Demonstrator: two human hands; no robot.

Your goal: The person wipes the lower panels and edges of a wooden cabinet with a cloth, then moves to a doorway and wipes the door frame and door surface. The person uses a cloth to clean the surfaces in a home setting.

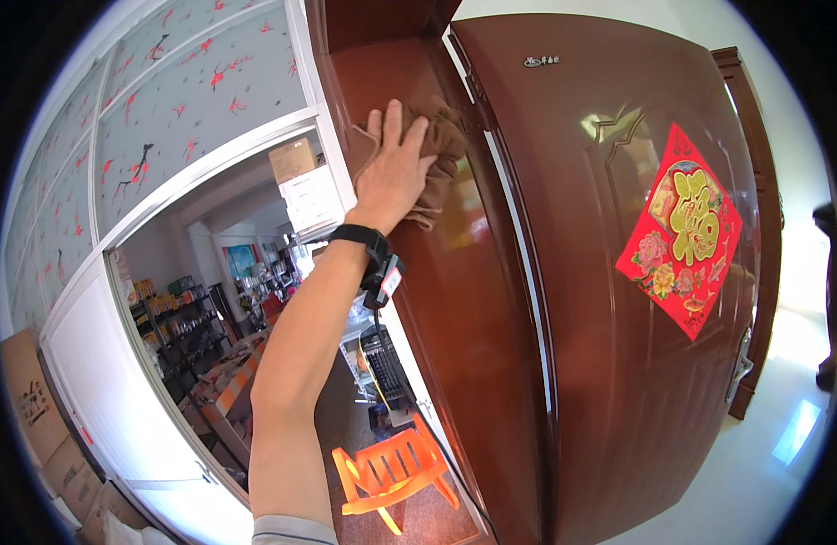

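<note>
My left hand (393,178) presses a crumpled brown cloth (444,139) against the upper part of a glossy reddish-brown door frame panel (452,306). Its fingers are spread over the cloth, pointing up. Around that wrist is a black strap (356,234) with a small device, from which a black cable runs down. To the right of the panel a brown door (568,225) stands, carrying a red diamond-shaped paper decoration (653,248) with a gold character and flowers. My right hand is out of view.
An orange plastic chair (394,470) stands low beside the frame. On the left is a white-framed partition (207,197) with flower-patterned panes, and a room with loaded shelves (166,306) beyond its opening. Cardboard boxes (33,402) stack at far left. A metal handle (740,364) sticks out from the door.
</note>
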